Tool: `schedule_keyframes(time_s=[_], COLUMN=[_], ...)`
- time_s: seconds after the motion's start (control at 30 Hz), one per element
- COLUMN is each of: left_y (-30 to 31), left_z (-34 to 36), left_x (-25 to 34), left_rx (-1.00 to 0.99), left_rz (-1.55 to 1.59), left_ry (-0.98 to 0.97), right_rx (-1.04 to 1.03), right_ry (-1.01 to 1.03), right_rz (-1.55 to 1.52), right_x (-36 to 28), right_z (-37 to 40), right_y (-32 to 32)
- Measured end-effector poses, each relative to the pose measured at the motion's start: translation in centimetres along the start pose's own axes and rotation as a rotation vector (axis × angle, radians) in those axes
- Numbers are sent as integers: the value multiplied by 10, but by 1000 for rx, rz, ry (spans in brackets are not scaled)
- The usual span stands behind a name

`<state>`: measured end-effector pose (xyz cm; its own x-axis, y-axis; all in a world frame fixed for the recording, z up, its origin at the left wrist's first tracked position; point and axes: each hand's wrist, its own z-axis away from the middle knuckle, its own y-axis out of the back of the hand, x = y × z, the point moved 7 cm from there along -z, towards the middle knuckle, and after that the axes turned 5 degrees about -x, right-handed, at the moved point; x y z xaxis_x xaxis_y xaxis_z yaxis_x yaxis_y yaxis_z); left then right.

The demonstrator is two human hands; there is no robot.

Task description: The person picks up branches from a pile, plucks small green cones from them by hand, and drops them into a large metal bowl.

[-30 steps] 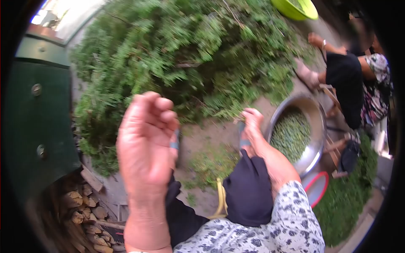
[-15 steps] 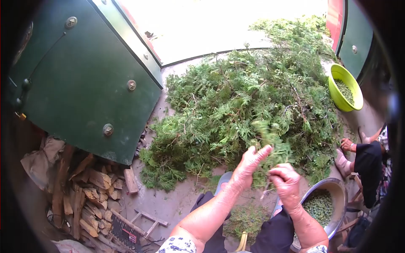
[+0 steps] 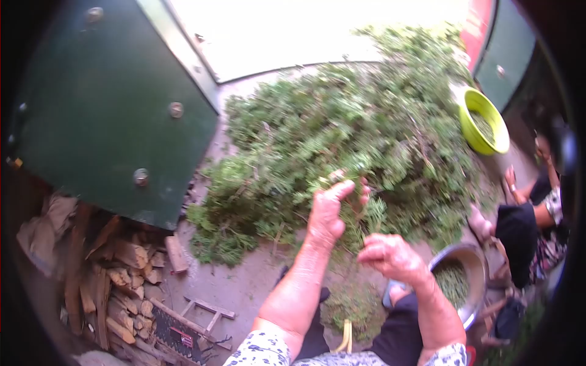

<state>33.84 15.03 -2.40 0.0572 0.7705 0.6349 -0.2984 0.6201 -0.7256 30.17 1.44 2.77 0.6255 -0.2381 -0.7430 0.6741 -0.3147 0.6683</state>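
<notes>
My left hand point(image 3: 329, 210) is over the near part of a large heap of green conifer branches point(image 3: 317, 134), fingers bent round a leafy sprig. Lower and to the right, my right hand point(image 3: 387, 256) has its fingers pressed together at the lower end of the same greenery; exactly what they pinch is blurred. Beside my right forearm stands a metal basin point(image 3: 479, 268) holding small green berries point(image 3: 450, 283). Between my knees lies a small pile of green bits point(image 3: 353, 305).
A yellow-green basin point(image 3: 502, 137) with green contents stands right of the heap. A co-worker point(image 3: 519, 232) sits at the far right. Split firewood point(image 3: 128, 280), a wooden frame point(image 3: 210, 312) and a green door point(image 3: 110, 116) are on the left.
The view has shifted, moving the scene slightly left and down. My left hand has moved left with its sprig; my right hand has turned and lies more level.
</notes>
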Motion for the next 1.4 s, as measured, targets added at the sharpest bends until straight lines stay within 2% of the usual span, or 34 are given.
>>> schedule_keyframes(time_s=[0.03,0.07,0.13,0.17,0.27,0.43,0.53,0.57,0.63,0.7,0.77,0.87,0.93,1.0,1.03,1.1,1.13,1.23,1.3,1.4], left_y=[0,-1,-2,-1,-10,-27,-37,-38,-43,-48,-50,-47,-48,-53,-52,-43,-42,-41,-39,-42], left_z=[2,3,6,4,5,8,7,7,8,9,10,8,9,11,9,4,3,-1,-1,1], left_x=[-1,-4,-5,-9,-20,-39,-50,-53,-58,-64,-67,-66,-66,-62,-64,-70,-70,-73,-74,-72], left_rx=[12,23,60,46,39,-12,-73,-84,-93,-126,-124,-97,-107,-100,-100,-9,-6,4,9,56], left_rz=[11,19,-15,-42,-92,-211,-255,-263,-288,-319,-337,-486,-440,-411,-411,-142,-142,98,91,-38], left_ry=[24,28,-6,36,67,70,44,38,68,127,138,114,102,93,95,112,111,153,149,113], right_rx=[88,210,560,721,929,975,902,903,908,910,929,915,884,824,826,986,967,918,818,842], right_ry=[22,81,-164,-279,-368,-266,-272,-279,-296,-397,-315,-354,-384,-430,-433,-173,-127,-188,-266,-279], right_rz=[29,-73,-277,-394,-591,-544,-260,-262,-399,-431,-470,-517,-527,-924,-924,-1324,-1429,-1536,-1389,-1328], right_x=[0,2,9,18,40,49,46,50,61,71,71,74,72,83,88,99,100,96,97,89], right_z=[0,-1,10,19,30,27,26,28,33,39,41,42,43,44,45,46,46,40,37,33], right_y=[13,31,62,69,65,58,62,61,57,54,53,52,55,46,46,49,53,46,31,29])
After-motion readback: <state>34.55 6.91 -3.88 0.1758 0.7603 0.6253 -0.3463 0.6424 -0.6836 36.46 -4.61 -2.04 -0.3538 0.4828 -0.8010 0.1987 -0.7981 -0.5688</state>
